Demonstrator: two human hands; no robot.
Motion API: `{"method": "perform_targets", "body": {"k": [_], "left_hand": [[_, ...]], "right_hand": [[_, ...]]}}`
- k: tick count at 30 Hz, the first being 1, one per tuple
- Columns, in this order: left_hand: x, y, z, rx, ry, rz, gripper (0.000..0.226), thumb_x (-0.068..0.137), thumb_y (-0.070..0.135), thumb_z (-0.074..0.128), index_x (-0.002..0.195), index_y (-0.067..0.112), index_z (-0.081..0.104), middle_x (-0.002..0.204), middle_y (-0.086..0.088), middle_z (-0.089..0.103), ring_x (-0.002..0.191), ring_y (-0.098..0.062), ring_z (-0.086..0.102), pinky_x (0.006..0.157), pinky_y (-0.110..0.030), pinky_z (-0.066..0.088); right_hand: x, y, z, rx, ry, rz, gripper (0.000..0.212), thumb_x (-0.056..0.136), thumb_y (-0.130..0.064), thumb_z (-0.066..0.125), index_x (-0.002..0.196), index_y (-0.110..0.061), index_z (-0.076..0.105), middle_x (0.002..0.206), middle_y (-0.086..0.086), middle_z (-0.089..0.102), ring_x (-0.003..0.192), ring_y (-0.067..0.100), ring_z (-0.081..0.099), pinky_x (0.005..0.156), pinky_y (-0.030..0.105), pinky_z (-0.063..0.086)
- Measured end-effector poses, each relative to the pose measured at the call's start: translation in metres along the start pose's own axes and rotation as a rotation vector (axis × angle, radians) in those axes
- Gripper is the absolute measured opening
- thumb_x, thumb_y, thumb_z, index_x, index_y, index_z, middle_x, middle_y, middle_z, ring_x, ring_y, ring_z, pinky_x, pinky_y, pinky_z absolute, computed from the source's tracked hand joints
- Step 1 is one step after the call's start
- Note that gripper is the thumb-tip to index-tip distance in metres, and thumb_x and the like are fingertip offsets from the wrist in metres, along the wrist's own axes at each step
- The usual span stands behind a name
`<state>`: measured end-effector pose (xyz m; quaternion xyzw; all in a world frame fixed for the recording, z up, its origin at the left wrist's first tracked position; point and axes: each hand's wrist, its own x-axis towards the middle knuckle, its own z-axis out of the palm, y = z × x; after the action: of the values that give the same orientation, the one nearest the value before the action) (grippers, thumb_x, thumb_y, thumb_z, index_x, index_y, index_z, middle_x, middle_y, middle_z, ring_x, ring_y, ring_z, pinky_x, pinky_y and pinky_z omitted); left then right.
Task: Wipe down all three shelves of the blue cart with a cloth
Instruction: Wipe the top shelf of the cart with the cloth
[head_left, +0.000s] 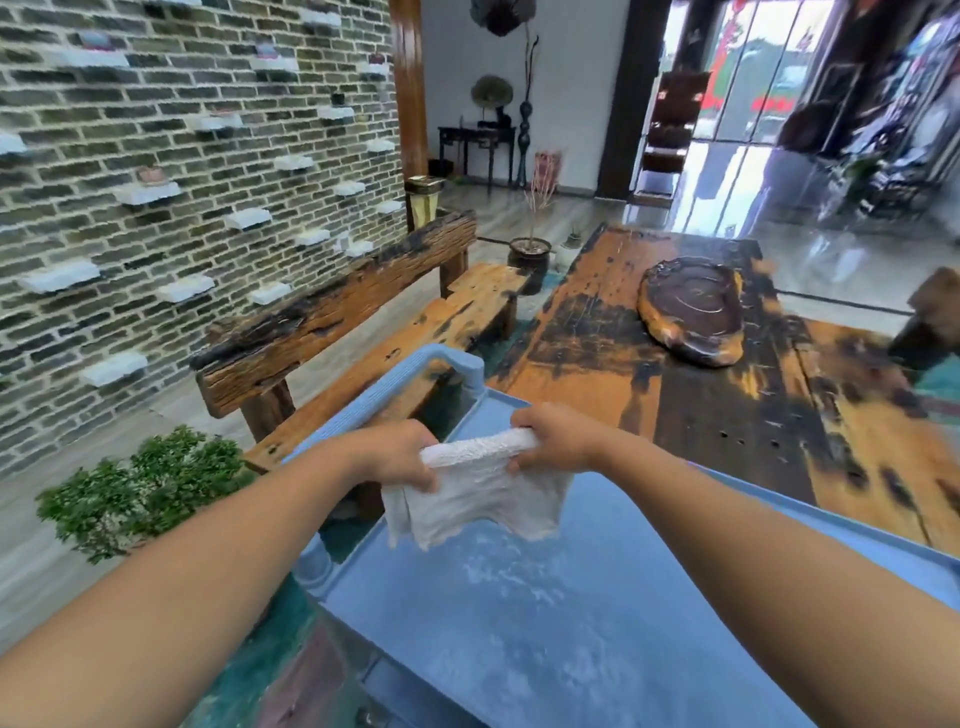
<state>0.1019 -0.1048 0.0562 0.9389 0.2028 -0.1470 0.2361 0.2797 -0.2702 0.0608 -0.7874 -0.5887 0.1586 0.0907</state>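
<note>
The blue cart's top shelf (545, 623) fills the lower middle of the head view, glossy with pale smears on it. Its blue handle (415, 371) arches at the far left end. A white cloth (478, 493) hangs in the air above the shelf's far part, its top edge rolled. My left hand (395, 452) grips the cloth's left end and my right hand (556, 434) grips its right end, stretching it between them. The cloth's lower edge dangles just above the shelf. The lower shelves are hidden under the top one.
A rustic wooden bench (363, 332) stands left of the cart, a long wooden table (701, 395) with a dark round tray (691, 306) to its right. A green potted shrub (140, 488) sits on the floor at left. Brick wall behind; glossy floor beyond.
</note>
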Motion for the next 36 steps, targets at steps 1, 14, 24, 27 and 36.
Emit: {"method": "perform_targets", "body": {"k": [1,14,24,27,36], "left_hand": [[0.002,0.004,0.002,-0.038,-0.024,0.017,0.013,0.083,0.029,0.072,0.09,0.019,0.068,0.092,0.0,0.071,0.082,-0.015,0.066,0.069,-0.028,0.053],[0.079,-0.023,0.035,-0.173,-0.137,0.292,0.014,0.079,0.02,0.07,0.084,0.013,0.059,0.088,-0.002,0.059,0.083,-0.025,0.057,0.072,-0.039,0.045],[0.122,-0.05,0.037,-0.14,0.007,0.386,0.025,0.079,0.015,0.07,0.075,0.023,0.047,0.079,0.003,0.056,0.07,-0.017,0.05,0.056,-0.031,0.033],[0.123,-0.048,0.037,-0.136,0.138,0.412,0.021,0.082,0.008,0.063,0.079,0.02,0.046,0.078,0.003,0.055,0.066,-0.014,0.048,0.052,-0.03,0.03],[0.085,-0.088,0.098,0.087,0.15,0.586,0.027,0.077,-0.009,0.049,0.091,0.014,0.046,0.099,-0.009,0.049,0.08,-0.029,0.046,0.062,-0.039,0.032]], "right_hand": [[-0.007,0.004,0.003,0.025,0.017,0.019,0.025,0.086,-0.03,0.075,0.092,-0.015,0.056,0.092,0.0,0.056,0.085,0.021,0.049,0.069,0.035,0.035],[-0.03,0.019,0.065,0.228,0.117,0.45,0.016,0.084,-0.024,0.072,0.09,-0.02,0.058,0.092,-0.002,0.059,0.084,0.019,0.053,0.062,0.027,0.035],[-0.017,0.007,0.087,0.259,0.25,0.611,0.014,0.081,-0.012,0.063,0.093,-0.018,0.058,0.089,-0.002,0.063,0.084,0.021,0.056,0.061,0.03,0.04],[-0.016,0.006,0.087,0.173,0.385,0.622,0.017,0.08,-0.011,0.064,0.097,-0.014,0.061,0.094,0.003,0.065,0.086,0.024,0.056,0.07,0.038,0.045],[-0.036,-0.021,0.184,0.056,0.387,0.529,0.02,0.082,-0.005,0.061,0.102,-0.004,0.06,0.104,0.014,0.057,0.096,0.036,0.053,0.072,0.044,0.046]]}}
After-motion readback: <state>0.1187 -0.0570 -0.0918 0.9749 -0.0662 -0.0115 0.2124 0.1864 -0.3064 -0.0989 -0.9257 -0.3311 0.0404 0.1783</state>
